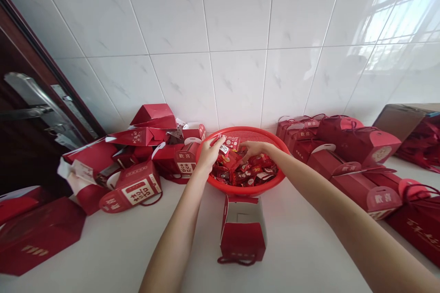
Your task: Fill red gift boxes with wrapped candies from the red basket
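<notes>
Just below frame centre, the left hand [208, 152] holds a red-and-white packet [224, 149] over a red plastic basket [240, 189], while the right hand [253, 148] touches wrapped sweets [248, 175], its grip unclear.

L hand [209, 152] + R hand [254, 149]: both bare. L forearm [182, 224] & R forearm [326, 199] also bare, full vis. length. Slim build, smooth contours, tapering twd wrists [202, 170], approx. same L/R.
</notes>
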`<state>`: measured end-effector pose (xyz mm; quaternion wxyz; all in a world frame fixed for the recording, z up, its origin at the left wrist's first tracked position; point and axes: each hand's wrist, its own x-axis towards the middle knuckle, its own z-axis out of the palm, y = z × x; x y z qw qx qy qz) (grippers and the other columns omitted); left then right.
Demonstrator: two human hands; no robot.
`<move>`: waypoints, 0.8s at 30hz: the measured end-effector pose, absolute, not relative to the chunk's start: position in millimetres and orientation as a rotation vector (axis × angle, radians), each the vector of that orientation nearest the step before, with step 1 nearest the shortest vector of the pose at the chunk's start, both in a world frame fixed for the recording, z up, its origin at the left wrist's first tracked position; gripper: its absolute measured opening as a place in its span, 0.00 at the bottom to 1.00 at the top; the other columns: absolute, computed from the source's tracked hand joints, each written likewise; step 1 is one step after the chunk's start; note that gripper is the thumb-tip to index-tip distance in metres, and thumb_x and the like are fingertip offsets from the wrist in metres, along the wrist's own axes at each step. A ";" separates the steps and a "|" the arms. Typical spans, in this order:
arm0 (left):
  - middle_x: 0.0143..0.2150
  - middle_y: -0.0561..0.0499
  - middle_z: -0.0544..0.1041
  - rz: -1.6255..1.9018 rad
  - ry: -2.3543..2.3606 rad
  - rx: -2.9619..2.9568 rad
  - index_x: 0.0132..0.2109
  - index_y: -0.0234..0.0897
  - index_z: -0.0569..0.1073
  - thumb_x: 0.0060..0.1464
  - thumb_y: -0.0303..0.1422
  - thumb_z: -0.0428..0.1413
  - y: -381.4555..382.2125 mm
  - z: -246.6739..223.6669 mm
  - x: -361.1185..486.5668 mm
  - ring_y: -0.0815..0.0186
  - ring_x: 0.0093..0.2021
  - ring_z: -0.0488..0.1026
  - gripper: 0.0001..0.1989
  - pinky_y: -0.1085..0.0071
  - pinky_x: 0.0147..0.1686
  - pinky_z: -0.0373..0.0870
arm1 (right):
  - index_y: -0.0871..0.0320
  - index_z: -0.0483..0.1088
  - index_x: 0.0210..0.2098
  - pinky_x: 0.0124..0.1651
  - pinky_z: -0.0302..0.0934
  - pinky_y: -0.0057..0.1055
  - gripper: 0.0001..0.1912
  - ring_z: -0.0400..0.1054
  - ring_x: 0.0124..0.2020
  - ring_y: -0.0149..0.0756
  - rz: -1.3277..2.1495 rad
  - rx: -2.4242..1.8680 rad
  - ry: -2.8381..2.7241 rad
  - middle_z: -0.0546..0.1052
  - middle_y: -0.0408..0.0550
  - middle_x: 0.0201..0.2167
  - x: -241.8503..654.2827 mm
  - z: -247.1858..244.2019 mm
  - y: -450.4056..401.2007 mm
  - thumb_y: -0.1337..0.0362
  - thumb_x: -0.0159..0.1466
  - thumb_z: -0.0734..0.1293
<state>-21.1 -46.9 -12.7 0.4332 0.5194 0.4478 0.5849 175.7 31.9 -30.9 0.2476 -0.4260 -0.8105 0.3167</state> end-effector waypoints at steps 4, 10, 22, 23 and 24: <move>0.23 0.53 0.75 1.455 1.130 1.289 0.30 0.39 0.76 0.47 0.46 0.64 -46.9 -12.7 -20.7 0.63 0.26 0.73 0.14 0.69 0.27 0.67 | 0.56 0.75 0.22 0.29 0.62 0.29 0.10 0.68 0.24 0.33 1.086 -1.165 -2.413 0.77 0.41 0.23 165.5 -18.4 21.9 0.61 0.43 0.78; 0.28 0.52 0.79 1.490 1.094 1.242 0.32 0.37 0.78 0.43 0.45 0.66 -45.4 -13.2 -20.1 0.65 0.28 0.73 0.16 0.71 0.27 0.68 | 0.58 0.78 0.24 0.34 0.64 0.29 0.10 0.70 0.27 0.32 1.342 -0.967 -2.316 0.78 0.41 0.22 170.1 3.2 10.5 0.57 0.49 0.75; 0.33 0.48 0.82 1.603 1.123 1.042 0.30 0.38 0.78 0.42 0.41 0.65 -42.3 -7.1 -20.2 0.58 0.37 0.79 0.11 0.67 0.35 0.74 | 0.60 0.73 0.35 0.25 0.63 0.26 0.22 0.69 0.21 0.31 1.389 -0.772 -1.715 0.73 0.41 0.18 183.9 0.1 14.1 0.47 0.54 0.76; 0.33 0.48 0.82 1.599 1.123 1.052 0.30 0.38 0.77 0.42 0.41 0.65 -42.2 -7.2 -20.2 0.58 0.38 0.79 0.11 0.67 0.35 0.74 | 0.60 0.73 0.35 0.24 0.62 0.26 0.23 0.69 0.20 0.31 1.394 -0.780 -1.708 0.72 0.41 0.17 184.4 -1.6 16.0 0.46 0.55 0.75; 0.33 0.48 0.82 1.597 1.125 1.060 0.30 0.39 0.77 0.42 0.42 0.64 -42.2 -7.3 -20.1 0.57 0.39 0.79 0.12 0.67 0.35 0.74 | 0.60 0.73 0.34 0.23 0.62 0.25 0.23 0.69 0.20 0.31 1.403 -0.788 -1.698 0.72 0.41 0.17 184.7 -3.1 17.8 0.45 0.57 0.74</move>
